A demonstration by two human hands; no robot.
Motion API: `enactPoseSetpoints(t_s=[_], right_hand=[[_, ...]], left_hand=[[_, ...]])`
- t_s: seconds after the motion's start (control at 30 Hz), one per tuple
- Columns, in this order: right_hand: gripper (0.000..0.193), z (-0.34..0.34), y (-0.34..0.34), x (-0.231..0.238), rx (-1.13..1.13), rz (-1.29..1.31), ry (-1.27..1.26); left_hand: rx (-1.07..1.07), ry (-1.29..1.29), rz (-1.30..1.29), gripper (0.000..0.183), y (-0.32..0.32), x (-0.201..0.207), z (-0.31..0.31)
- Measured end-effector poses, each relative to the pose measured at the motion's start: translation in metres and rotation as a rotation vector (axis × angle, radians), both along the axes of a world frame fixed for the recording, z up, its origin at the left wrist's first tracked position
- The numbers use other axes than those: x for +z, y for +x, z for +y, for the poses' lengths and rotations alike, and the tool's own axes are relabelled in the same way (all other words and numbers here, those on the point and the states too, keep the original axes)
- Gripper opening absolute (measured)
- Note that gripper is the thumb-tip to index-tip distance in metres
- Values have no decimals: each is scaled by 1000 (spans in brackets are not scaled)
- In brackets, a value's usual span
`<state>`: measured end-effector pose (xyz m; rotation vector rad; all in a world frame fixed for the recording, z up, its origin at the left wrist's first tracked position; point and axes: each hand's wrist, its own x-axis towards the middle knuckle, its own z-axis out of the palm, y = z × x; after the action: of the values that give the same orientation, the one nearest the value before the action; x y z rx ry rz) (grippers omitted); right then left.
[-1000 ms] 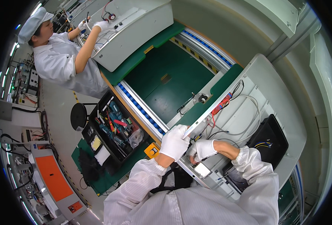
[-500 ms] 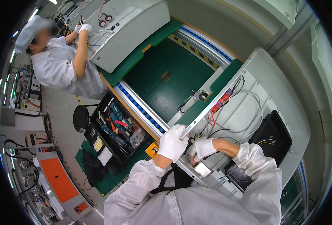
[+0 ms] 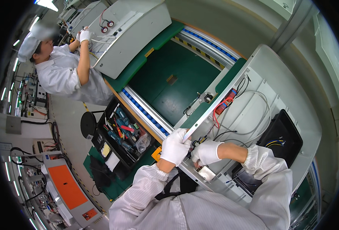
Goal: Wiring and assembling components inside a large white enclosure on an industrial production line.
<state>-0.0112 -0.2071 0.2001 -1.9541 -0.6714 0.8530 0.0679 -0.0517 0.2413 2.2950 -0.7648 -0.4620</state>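
A large light-grey housing lies open in front of me with wiring inside it. My left hand, in a white glove, is closed over the housing's near left rim, fingers curled round the edge. Inside that same corner, my right hand reaches in, its gloved fingers bent together low by a small whitish metal box. What those fingertips hold is hidden. Dark wire ends show between the two hands. A red multimeter-like device with red and black leads sits further along the housing's left side.
A black tray sits in the housing. At left is a black toolbox with drills and hand tools. Blue roller rails run beside a green platform. A co-worker works at another grey housing.
My view has shifted slightly. My right hand stays by the metal box with only a small shift, and my left hand keeps its place on the rim.
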Motion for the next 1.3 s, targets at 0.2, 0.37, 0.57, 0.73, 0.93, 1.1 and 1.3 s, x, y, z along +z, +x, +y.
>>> enactPoseSetpoints(t_s=[0.2,0.37,0.57,0.73,0.93,1.1,1.3], right_hand=[[13,2,-2,10,28,-205,-46],[15,1,-1,10,75,-261,-89],[13,0,-1,8,103,-296,-83],[16,2,1,11,138,-281,-123],[15,5,4,21,101,-218,-94],[13,8,1,17,119,-319,-155],[14,15,5,18,163,-400,-266]], left_hand=[[9,16,-5,17,0,2,-1],[7,-7,9,16,0,-1,0],[29,-38,-11,13,-2,0,-1],[23,-13,-25,13,-2,4,-1],[40,-39,-17,14,-2,3,-1],[18,-21,-14,14,-2,2,0],[25,-31,-21,12,-2,2,0]])
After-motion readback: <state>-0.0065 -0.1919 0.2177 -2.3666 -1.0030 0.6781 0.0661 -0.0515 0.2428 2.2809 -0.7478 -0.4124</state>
